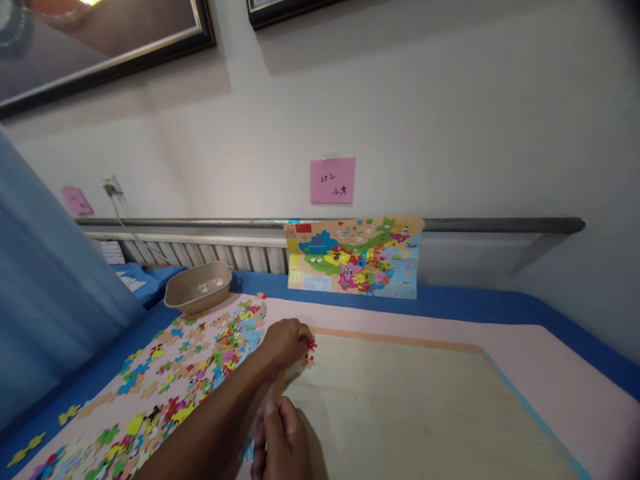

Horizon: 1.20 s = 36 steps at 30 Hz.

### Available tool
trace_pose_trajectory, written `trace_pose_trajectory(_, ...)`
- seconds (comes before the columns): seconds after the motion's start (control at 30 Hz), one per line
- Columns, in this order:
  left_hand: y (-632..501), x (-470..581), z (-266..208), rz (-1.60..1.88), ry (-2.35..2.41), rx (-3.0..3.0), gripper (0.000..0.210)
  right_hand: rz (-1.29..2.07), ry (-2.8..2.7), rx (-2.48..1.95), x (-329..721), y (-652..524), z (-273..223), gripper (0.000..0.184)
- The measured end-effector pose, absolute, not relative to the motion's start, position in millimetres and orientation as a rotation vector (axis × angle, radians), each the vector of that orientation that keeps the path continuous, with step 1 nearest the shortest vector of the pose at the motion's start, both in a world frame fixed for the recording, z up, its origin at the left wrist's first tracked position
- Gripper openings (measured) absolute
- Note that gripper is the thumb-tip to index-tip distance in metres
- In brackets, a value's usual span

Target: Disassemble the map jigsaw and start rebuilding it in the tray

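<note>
My left hand (290, 339) reaches over the upper left corner of a puzzle board (400, 400), its fingers pinched on a red jigsaw piece (313, 346). Just below it, another red and orange piece (309, 360) lies at the board's edge. Nearer to me, my right hand (281, 437) is closed at the board's left side, its fingers curled; whatever is in them is hidden. Loose jigsaw pieces (233, 347) in many colours are spread to the left of both hands. The board has an orange top border and a blue right border around a bare pale middle.
A colourful map picture (353, 260) leans against the wall behind the board. A beige basin (197, 287) with a few pieces stands at the back left. Blue cloth (465, 307) edges the pink table sheet (530, 347). A blue curtain (55, 287) hangs at the left, below a metal rail.
</note>
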<state>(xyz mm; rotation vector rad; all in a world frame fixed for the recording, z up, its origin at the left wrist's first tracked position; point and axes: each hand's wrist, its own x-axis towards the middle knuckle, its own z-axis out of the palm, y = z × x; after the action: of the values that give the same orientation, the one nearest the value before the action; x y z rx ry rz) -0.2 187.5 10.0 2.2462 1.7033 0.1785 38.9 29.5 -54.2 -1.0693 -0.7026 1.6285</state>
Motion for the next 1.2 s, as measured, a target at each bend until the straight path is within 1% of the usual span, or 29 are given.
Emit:
trace_pose_trajectory(0.2, 186, 1, 12, 0.249, 1.820, 2.254, 0.031, 1.721, -0.648, -1.031, 43, 30, -53, 0.044)
trace_pose_trajectory(0.33, 181, 4, 15, 0.195, 1.811, 2.225, 0.023, 1.718, -0.654, -1.035, 43, 29, -50, 0.043)
trace_pose_trajectory(0.47, 179, 10, 18, 0.170, 1.796, 2.220, 0.025, 1.701, -0.614, -1.060, 42, 28, -43, 0.042)
trace_pose_trajectory(0.67, 185, 11, 16, 0.146, 1.774, 2.246, 0.034, 1.676, -0.599, -0.998, 43, 28, -45, 0.043)
trace_pose_trajectory(0.9, 189, 9, 10, 0.167, 1.776, 2.227, 0.033, 1.683, -0.585, -1.007, 43, 28, -44, 0.046)
trace_pose_trajectory(1.07, 189, -8, 12, 0.280, 1.743, 2.217, 0.033, 1.733, -0.674, -1.039, 49, 31, -50, 0.044)
trace_pose_trajectory(1.2, 185, -31, 14, 0.330, 1.803, 2.169, 0.032, 1.730, -0.806, -1.015, 58, 35, -40, 0.050)
